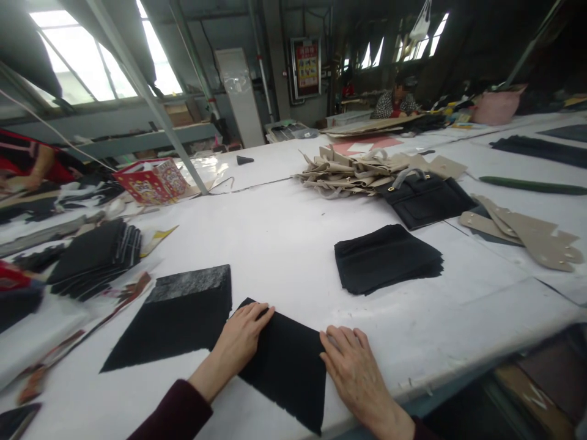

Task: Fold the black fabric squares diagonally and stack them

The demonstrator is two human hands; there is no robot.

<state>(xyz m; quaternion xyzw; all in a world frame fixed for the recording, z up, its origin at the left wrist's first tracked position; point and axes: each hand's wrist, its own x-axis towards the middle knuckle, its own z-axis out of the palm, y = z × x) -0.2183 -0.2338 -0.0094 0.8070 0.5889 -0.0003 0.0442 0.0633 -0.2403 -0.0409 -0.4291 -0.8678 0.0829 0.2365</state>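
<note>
A black fabric piece (287, 366) lies flat near the front edge of the white table (275, 238). My left hand (241, 339) rests on its left edge with fingers stretched flat. My right hand (353, 370) lies flat on its right edge, fingers apart. Neither hand grips anything. Just left of the piece lies a larger black textured sheet (177, 318). A stack of black fabric pieces (385, 256) sits further back on the right.
A black handbag (426, 198) and a pile of beige cut pieces (358, 168) lie at the back. More beige pieces (527, 235) sit right. Black stacks (94, 256) and a red box (151, 180) are left. Other people work at the far left and back.
</note>
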